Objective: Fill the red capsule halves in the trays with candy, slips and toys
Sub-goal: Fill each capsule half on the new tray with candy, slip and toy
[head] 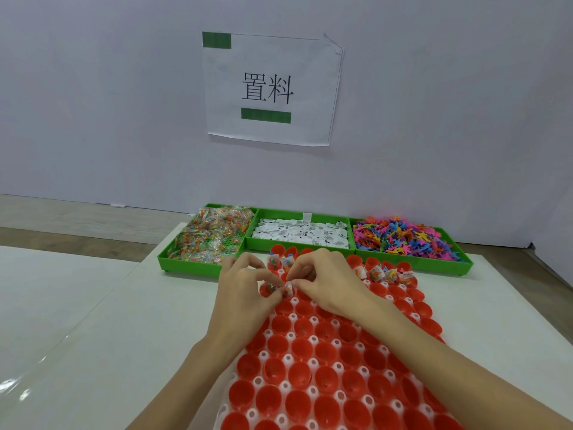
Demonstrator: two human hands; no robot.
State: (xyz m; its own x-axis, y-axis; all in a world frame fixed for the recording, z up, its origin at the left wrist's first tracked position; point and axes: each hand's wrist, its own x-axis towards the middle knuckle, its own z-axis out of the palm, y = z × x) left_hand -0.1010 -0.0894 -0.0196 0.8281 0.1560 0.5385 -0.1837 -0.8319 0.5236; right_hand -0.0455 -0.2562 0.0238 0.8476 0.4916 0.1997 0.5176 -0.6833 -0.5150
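Three green bins at the desk's (93, 321) far edge: left bin (173, 259) has candy packets (210, 234), middle bin (297, 245) paper slips (302, 232), right bin (434, 263) coloured toy figures (403, 237). White tray (291, 358) in front holds rows of red capsule halves (299, 375); about seven in the far row carry candy, the rest look empty. Left hand (245, 283) and right hand (322, 280) meet over the second row, fingers curled, both pinching one small packet (287, 288)
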